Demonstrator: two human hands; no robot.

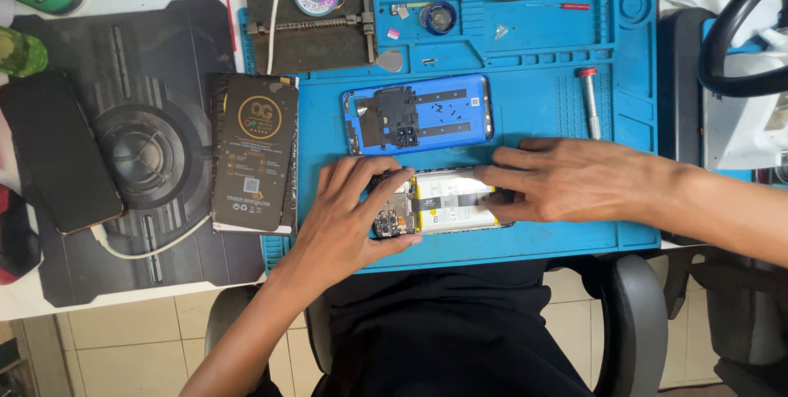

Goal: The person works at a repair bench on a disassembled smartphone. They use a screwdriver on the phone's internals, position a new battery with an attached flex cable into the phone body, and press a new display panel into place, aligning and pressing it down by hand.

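Hands at frame centre steady an opened phone (439, 202) on the blue mat (558, 118): left hand (349, 212) and right hand (566, 179) lie flat, fingers spread, gripping nothing; light, even pressure seems wisest.

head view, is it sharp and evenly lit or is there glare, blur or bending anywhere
Head view: light is soft and even, with only faint shadows under the left hand and right hand on the opened phone; mild sheen on the blue back cover and the dark phone at left; hands and blue repair mat are sharp; the mat's edges tilt slightly towards the frame's sides.
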